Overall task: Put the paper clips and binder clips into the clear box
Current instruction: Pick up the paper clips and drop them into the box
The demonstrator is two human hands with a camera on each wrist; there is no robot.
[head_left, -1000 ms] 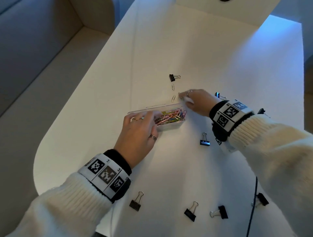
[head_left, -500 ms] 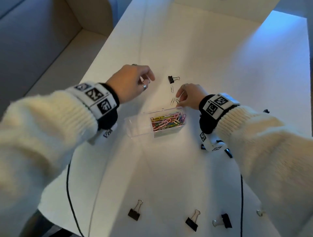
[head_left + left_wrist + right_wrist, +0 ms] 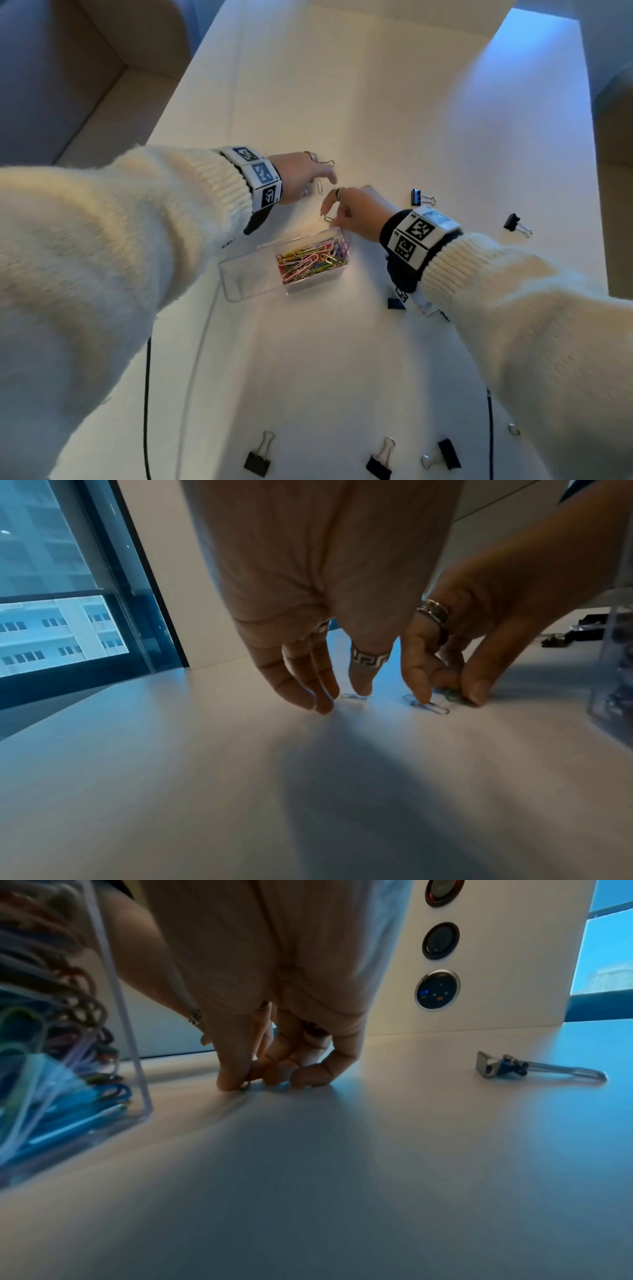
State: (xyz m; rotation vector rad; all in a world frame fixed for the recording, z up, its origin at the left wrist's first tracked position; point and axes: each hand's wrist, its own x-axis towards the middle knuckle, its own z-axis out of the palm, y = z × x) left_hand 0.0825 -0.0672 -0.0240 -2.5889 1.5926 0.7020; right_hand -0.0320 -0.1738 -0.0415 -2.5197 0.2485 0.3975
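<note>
The clear box (image 3: 239, 277) lies on the white table (image 3: 342, 359) with several coloured paper clips (image 3: 311, 262) heaped at its right end. My right hand (image 3: 325, 214) is just beyond the box, fingers curled down, and pinches a paper clip (image 3: 327, 218) against the table; the pinch (image 3: 244, 1084) also shows in the right wrist view. My left hand (image 3: 323, 178) reaches further out with straight fingers (image 3: 308, 696) touching down beside a silver paper clip (image 3: 356, 696). It holds nothing. A binder clip's wire handles (image 3: 329, 162) poke out past it.
Black binder clips lie loose: two right of the hands (image 3: 419, 198) (image 3: 513, 222), one partly under my right wrist (image 3: 395, 303), three along the near edge (image 3: 258, 459) (image 3: 380, 462) (image 3: 447, 454). Black cables (image 3: 147, 394) trail from both wrists.
My left hand left the box and swung out over the far clips, now touching down by one. My right hand stayed by the box and closed on a paper clip.
</note>
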